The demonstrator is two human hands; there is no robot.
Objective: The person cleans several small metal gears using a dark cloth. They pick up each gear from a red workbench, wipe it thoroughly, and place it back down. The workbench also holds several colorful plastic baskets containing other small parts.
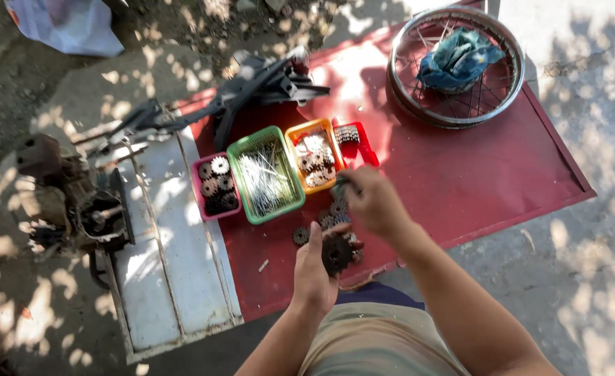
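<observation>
Outdoors, on dappled concrete, a red mat (pixel 460 174) is carrying the work. Left hand (pixel 314 268) is gripping a dark sprocket (pixel 336 254) just below the green tray of spokes (pixel 265 174); right hand (pixel 373 202), blurred, is pinching a small part (pixel 340 184) beside the orange tray (pixel 313 159). Loose gears (pixel 325 221) lying under the hands could scatter if knocked. A spoked wheel rim (pixel 457 66) is lying well to the green tray's upper right.

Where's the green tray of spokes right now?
In the head view, the green tray sits left of centre on the red mat, between the pink tray and the orange tray.
</observation>
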